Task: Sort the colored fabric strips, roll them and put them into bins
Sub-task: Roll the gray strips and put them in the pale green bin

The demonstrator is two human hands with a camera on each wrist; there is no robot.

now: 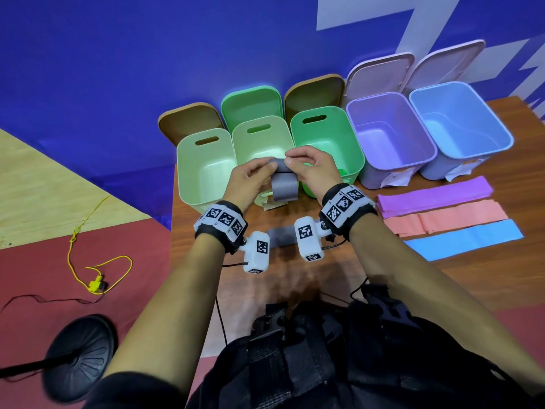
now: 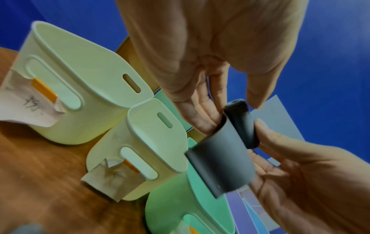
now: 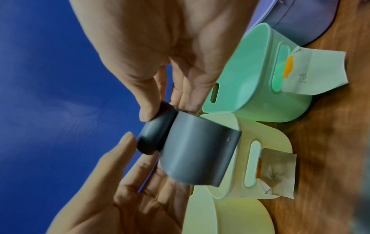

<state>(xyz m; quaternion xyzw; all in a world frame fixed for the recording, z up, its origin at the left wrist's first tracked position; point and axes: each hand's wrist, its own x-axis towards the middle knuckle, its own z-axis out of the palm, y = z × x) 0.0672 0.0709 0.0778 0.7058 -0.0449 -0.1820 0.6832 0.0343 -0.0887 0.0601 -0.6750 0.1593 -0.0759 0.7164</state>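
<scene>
A grey fabric strip [image 1: 283, 188] hangs in the air in front of the pale green bins, its top end wound into a small roll [image 2: 242, 125]. My left hand [image 1: 265, 169] pinches the roll's left end between thumb and fingers, and my right hand [image 1: 292, 161] pinches the right end. The loose tail [image 3: 198, 152] curves down toward me. Both hands hover over the near rims of the second pale green bin [image 1: 259, 117] and the green bin [image 1: 352, 137]. A second grey strip [image 1: 280, 236] lies on the table under my wrists.
In a row stand a pale green bin [image 1: 181, 172], the two bins under my hands, a purple bin [image 1: 424, 131] and a blue bin [image 1: 501, 128], with lids against the blue wall. Purple [image 1: 433, 199], salmon [image 1: 445, 218] and blue [image 1: 463, 239] strips lie at right. The table's left edge runs beside the leftmost bin.
</scene>
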